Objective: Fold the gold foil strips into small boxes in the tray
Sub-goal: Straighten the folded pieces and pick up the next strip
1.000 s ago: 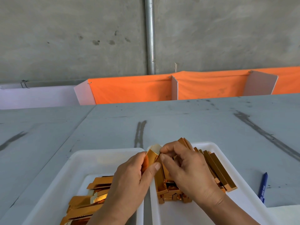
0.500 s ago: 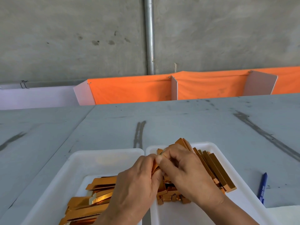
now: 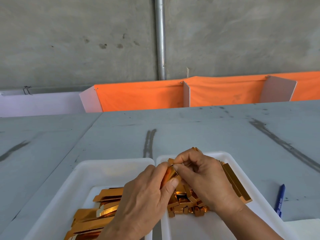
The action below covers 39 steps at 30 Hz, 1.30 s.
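Note:
Two white trays sit side by side at the near edge. The left tray (image 3: 90,172) holds flat gold foil strips (image 3: 97,215). The right tray (image 3: 232,158) holds a heap of folded gold boxes (image 3: 187,203). Both hands meet above the gap between the trays. My left hand (image 3: 143,200) grips the body of one partly folded gold strip (image 3: 170,174), thumb under it. My right hand (image 3: 204,179) pinches the strip's upper end with thumb and forefinger. Most of that strip is hidden by my fingers.
A blue pen (image 3: 279,200) lies on the grey table to the right of the right tray. An orange cloth barrier with white dividers (image 3: 143,97) runs along the table's far edge. A white sheet (image 3: 304,227) shows at the bottom right corner.
The strip stood taller between my hands a second ago; both hands have since closed in over it, and the fingers of my right hand now pinch its top end.

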### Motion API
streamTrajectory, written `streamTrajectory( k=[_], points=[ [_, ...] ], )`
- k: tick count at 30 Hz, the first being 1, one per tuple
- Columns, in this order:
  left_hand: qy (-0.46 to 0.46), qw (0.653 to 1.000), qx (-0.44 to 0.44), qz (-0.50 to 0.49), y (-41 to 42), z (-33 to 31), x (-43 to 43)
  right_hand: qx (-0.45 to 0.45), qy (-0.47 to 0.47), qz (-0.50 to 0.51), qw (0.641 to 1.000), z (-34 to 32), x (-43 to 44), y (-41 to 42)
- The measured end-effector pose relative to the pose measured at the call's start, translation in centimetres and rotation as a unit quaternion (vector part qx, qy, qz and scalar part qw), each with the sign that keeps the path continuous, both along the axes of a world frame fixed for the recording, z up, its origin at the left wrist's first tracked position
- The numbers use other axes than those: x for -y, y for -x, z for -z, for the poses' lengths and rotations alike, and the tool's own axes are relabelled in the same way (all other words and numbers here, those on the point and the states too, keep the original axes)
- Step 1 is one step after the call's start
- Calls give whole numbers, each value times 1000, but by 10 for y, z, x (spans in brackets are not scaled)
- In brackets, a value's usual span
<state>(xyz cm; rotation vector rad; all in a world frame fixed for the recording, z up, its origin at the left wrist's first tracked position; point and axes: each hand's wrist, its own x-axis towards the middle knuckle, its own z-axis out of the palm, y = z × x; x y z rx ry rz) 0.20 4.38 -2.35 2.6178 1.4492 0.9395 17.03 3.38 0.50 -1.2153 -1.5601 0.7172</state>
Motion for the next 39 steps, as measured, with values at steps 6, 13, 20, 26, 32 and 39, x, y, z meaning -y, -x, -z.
streamTrajectory(
  k=[6,13,20,26,32,39],
  points=[
    [-14,999,-29,-37,-1,2,-2,14,-5,22,1000,0,0,0],
    [-19,991,-103,-81,-4,-2,-3,33,7,19,999,0,0,-2],
    [-11,990,-85,-108,-5,-3,-1,-20,5,-18,1000,1,1,5],
    [-6,993,-56,-105,-5,-1,-3,52,-21,-22,998,5,4,12],
    [-12,997,-4,-77,-5,-1,-1,69,-79,-11,994,6,8,14],
    [0,996,10,-91,-3,-2,-2,28,-94,12,995,9,6,14]
  ],
)
